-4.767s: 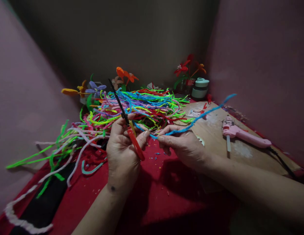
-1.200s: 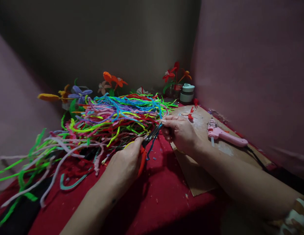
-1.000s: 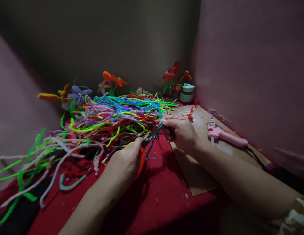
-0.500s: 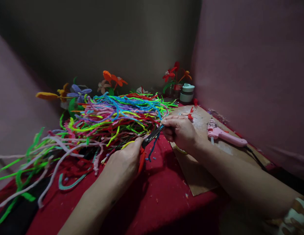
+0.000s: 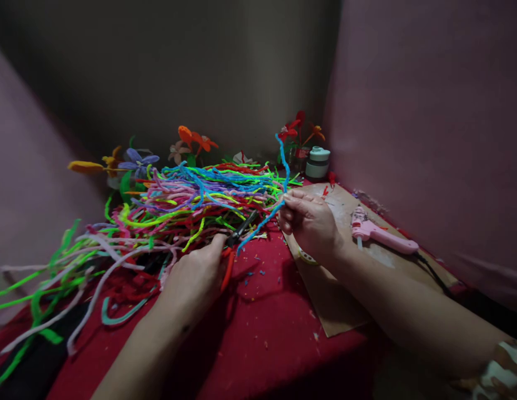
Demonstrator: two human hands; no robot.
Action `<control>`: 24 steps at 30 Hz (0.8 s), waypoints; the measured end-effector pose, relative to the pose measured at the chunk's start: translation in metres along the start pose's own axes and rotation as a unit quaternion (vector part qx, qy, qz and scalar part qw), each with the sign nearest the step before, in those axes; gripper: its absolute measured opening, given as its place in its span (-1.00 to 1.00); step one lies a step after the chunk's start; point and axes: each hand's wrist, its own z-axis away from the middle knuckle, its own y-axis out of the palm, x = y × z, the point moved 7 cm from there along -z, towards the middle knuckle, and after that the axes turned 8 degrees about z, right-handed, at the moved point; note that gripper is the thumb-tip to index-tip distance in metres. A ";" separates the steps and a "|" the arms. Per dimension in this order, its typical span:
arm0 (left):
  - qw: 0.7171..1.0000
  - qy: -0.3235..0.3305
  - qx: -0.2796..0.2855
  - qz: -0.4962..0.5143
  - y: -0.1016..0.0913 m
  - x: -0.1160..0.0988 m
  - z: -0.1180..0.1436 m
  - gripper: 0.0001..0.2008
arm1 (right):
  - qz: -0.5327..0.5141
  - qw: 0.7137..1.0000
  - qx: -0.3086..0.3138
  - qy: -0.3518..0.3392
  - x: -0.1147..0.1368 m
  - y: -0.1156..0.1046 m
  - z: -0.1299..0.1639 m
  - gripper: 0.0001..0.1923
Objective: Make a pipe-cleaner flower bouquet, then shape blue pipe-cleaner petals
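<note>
My left hand is closed around the red handles of a pair of scissors, whose dark blades point up and to the right. My right hand pinches a blue pipe cleaner near its middle. One end of it stands up above the fingers; the other slants down past the scissor blades, close to the handles. Behind both hands lies a big heap of pipe cleaners in blue, pink, green, yellow and red. Small blue trimmings are scattered on the red cloth below.
On the right, a pink glue gun rests on a brown board. A tape roll lies partly hidden under my right wrist. Behind stand a lidded jar, red flowers, orange flowers and a purple flower.
My left hand has drawn the scissors back, down and to the left, away from my right hand. The blue pipe cleaner now shows at length, and more blue bits lie on the cloth.
</note>
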 end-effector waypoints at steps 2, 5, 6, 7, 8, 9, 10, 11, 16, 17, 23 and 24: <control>0.999 0.009 0.036 -0.005 0.010 0.001 -0.002 -0.73 | 0.002 1.000 0.022 -0.008 0.002 0.004 0.002 -0.79; 0.997 0.041 0.057 0.039 0.018 -0.003 -0.005 -0.77 | 0.016 0.998 0.053 -0.003 0.000 0.011 0.006 -0.78; 0.995 0.054 0.048 0.066 0.017 -0.005 -0.006 -0.77 | 0.017 0.998 0.057 0.002 -0.001 0.013 0.007 -0.78; 0.993 0.066 0.030 0.098 0.014 -0.007 -0.006 -0.78 | 0.016 0.998 0.060 0.008 -0.003 0.014 0.007 -0.78; 0.988 0.075 0.005 0.134 0.010 -0.009 -0.007 -0.77 | 0.011 0.998 0.061 0.015 -0.004 0.016 0.008 -0.79; 0.981 0.079 -0.019 0.176 0.005 -0.010 -0.007 -0.75 | 0.003 0.998 0.060 0.021 -0.006 0.017 0.008 -0.80; 0.970 0.077 -0.037 0.226 0.001 -0.010 -0.006 -0.72 | -0.008 0.998 0.059 0.028 -0.008 0.017 0.008 -0.81; 0.954 0.068 -0.044 0.288 -0.002 -0.011 -0.005 -0.68 | -0.019 0.998 0.057 0.036 -0.010 0.018 0.008 -0.82; 0.798 0.028 -0.020 0.602 -0.007 -0.028 0.003 -0.69 | -0.050 0.993 0.082 0.072 -0.021 0.026 0.012 -0.85; 0.776 0.024 -0.039 0.629 -0.010 -0.030 0.005 -0.72 | -0.046 0.992 0.095 0.071 -0.023 0.028 0.014 -0.86; 0.724 -0.020 -0.123 0.679 -0.014 -0.027 0.006 -0.79 | -0.039 0.988 0.121 0.084 -0.033 0.037 0.021 -0.84; 0.714 -0.024 -0.125 0.689 -0.012 -0.024 0.004 -0.77 | -0.048 0.988 0.114 0.091 -0.034 0.036 0.020 -0.82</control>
